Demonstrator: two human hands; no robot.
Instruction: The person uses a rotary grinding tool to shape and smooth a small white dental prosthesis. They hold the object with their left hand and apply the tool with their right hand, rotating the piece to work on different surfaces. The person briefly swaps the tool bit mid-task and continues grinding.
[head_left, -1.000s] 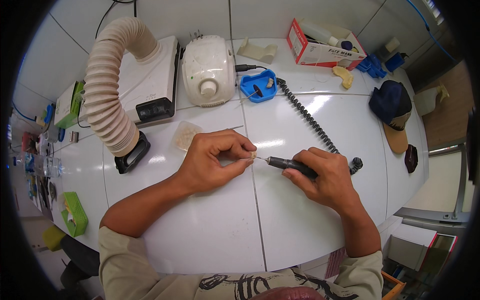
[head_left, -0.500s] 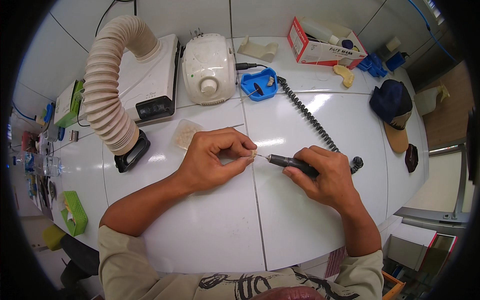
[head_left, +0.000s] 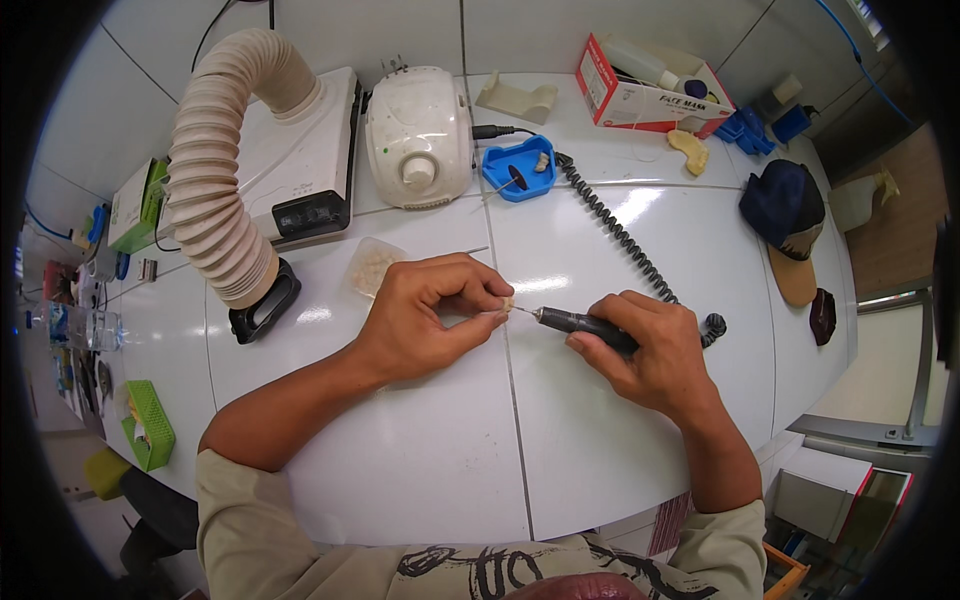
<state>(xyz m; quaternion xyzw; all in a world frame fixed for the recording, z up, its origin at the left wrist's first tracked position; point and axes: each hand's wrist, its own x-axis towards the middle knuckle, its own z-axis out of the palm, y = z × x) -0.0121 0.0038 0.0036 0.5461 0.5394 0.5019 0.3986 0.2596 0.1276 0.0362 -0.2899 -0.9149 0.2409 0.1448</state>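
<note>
Over the middle of the white table, my left hand [head_left: 432,312] pinches a small cream-coloured piece [head_left: 508,304], perhaps a dental crown, between thumb and fingertips. My right hand [head_left: 645,345] grips a black rotary handpiece [head_left: 580,326], its thin metal bur pointing left and reaching the small piece. Whether the bur tip presses on it is too small to tell. A coiled black cord [head_left: 625,235] runs from the back of the table down to the right hand. Partly behind my left hand sits a clear tub [head_left: 372,266] of small cream pieces.
A white control box with a knob [head_left: 416,140] stands at the back, beside a blue tray [head_left: 520,172]. At left, a ribbed suction hose [head_left: 205,190] arches over the table. A cardboard box [head_left: 655,90], a yellowish dental model [head_left: 689,150] and a cap [head_left: 785,215] lie at right. A green basket [head_left: 150,428] is near left.
</note>
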